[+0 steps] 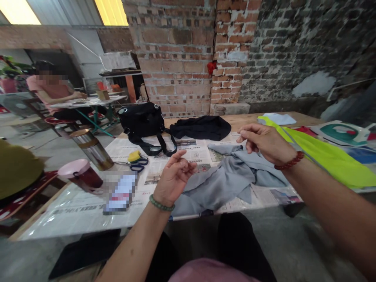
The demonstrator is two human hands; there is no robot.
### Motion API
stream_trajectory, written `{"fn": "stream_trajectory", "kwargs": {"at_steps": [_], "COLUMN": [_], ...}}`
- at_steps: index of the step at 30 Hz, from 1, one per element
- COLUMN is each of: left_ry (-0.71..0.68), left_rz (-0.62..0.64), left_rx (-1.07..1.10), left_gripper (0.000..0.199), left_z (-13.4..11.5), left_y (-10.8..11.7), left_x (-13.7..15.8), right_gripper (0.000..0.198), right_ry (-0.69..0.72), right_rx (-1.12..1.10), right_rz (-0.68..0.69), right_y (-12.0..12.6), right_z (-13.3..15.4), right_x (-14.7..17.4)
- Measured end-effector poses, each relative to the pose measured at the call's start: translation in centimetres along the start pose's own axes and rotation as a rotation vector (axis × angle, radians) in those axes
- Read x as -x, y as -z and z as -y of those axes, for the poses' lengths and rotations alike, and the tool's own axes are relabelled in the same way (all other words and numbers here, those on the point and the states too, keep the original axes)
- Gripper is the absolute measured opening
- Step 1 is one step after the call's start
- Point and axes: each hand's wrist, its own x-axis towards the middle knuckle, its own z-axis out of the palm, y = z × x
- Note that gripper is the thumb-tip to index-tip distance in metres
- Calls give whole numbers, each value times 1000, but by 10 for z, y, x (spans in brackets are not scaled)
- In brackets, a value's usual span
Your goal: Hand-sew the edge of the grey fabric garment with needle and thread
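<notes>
My left hand (176, 175), with a green bead bracelet at the wrist, is raised over the near edge of the grey cloth (219, 184). One finger points up and the others curl in; anything between them is too small to make out. Higher and to the right, my right hand (261, 141), wearing a red bead bracelet, hovers above the cloth's far right part. Its thumb and forefinger come together in a pinch, and what they hold cannot be made out. The cloth lies crumpled on newspaper (155, 166) under clear plastic.
Left on the table are scissors (138, 163), a yellow item (134, 156), a blurred phone-like object (121, 194), a pink-lidded cup (82, 174) and a steel flask (93, 150). Behind lie a black bag (143, 121) and black cloth (201, 127). Right are a neon vest (320, 156) and iron (342, 132).
</notes>
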Motion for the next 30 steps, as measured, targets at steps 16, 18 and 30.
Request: {"fn": "stream_trajectory", "kwargs": {"at_steps": [16,18,30], "left_ry": [149,205,408], "left_rz": [72,62,283], "left_rx": [-48,-82,-609], "left_gripper": [19,21,41], "left_z": [19,18,26], "left_y": [-4,-5,-14], "left_x": [-9,-10,-6], "right_gripper": [7,9,18], "right_ry": [169,169,8], "right_rx": [44,22,-212], "right_rz": [-62,-48,264], "right_y": [37,33,-24], "right_z": [38,38,25], "right_x": [-4,-3,15]}}
